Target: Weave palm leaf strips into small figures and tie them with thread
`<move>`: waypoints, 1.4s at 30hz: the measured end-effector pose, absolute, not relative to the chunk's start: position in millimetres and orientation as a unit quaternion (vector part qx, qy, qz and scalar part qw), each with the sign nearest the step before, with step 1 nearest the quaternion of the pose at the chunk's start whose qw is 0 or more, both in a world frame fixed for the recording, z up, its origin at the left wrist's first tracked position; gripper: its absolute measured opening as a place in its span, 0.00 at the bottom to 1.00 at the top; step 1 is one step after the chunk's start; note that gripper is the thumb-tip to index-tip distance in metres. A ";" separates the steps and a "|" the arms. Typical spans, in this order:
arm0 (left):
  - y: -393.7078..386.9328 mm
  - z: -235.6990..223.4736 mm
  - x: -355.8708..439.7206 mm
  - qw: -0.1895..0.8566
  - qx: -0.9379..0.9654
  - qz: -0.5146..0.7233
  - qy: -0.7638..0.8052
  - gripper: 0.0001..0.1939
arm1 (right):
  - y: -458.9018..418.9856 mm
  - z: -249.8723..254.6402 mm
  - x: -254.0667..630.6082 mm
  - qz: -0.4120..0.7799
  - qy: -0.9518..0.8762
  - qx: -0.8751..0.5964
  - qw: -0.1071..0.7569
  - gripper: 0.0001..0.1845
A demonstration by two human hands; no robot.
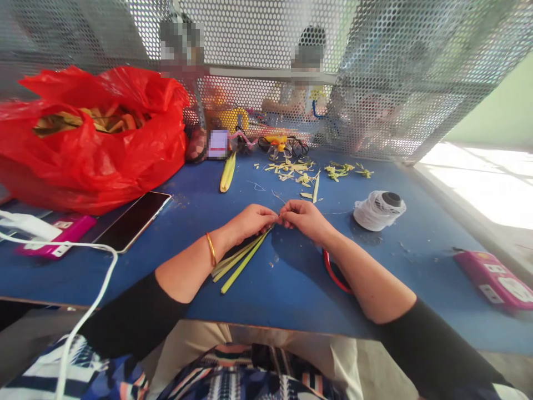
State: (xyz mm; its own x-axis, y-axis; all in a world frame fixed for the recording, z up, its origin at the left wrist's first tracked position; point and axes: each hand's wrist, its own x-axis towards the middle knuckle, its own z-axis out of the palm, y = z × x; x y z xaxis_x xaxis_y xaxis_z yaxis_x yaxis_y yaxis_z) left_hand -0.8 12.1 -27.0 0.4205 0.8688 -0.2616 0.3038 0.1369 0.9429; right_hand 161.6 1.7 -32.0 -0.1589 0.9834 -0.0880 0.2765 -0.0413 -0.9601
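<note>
My left hand (249, 222) is closed in a pinch on the upper ends of a few long yellow-green leaf strips (241, 261), which slant down toward my left wrist over the blue table (291, 278). My right hand (305, 218) is closed too, its fingertips meeting the left hand's at the strip ends; a thin white thread (333, 213) seems to run from it toward a spool of white thread (378, 210) on the right. A red-handled tool (333, 273) lies under my right forearm, mostly hidden.
A red plastic bag (91, 139) of leaf pieces fills the back left. A black phone (132, 220) and pink power strip (58, 233) lie left, another pink power strip (495, 278) right. Leaf scraps (303, 172), a folded leaf (227, 172) and a perforated metal screen (375, 66) are behind; people sit beyond it.
</note>
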 end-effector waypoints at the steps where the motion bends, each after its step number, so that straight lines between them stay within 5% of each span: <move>1: 12.6 -26.3 -1.0 0.587 0.607 0.237 0.480 0.10 | 1.4 -31.2 161.4 0.478 -0.586 -0.541 0.369 0.05; 20: 11.2 -27.5 -1.1 0.576 0.621 0.238 0.475 0.13 | 2.1 -39.0 167.1 0.351 -0.708 -0.486 0.373 0.04; 24: 10.8 -26.5 -3.4 0.583 0.641 0.211 0.453 0.06 | 4.0 -40.8 166.3 0.375 -0.667 -0.537 0.354 0.03; 27: 10.5 -29.6 -3.5 0.561 0.657 0.226 0.450 0.09 | 3.8 -37.0 165.1 0.442 -0.621 -0.537 0.361 0.03; 34: 13.2 -32.2 -5.5 0.592 0.605 0.272 0.458 0.11 | 5.4 -25.6 169.8 0.479 -0.574 -0.534 0.395 0.20; 42: 14.5 -31.2 -4.4 0.618 0.578 0.272 0.458 0.13 | 3.9 -31.7 170.3 0.456 -0.657 -0.508 0.320 0.12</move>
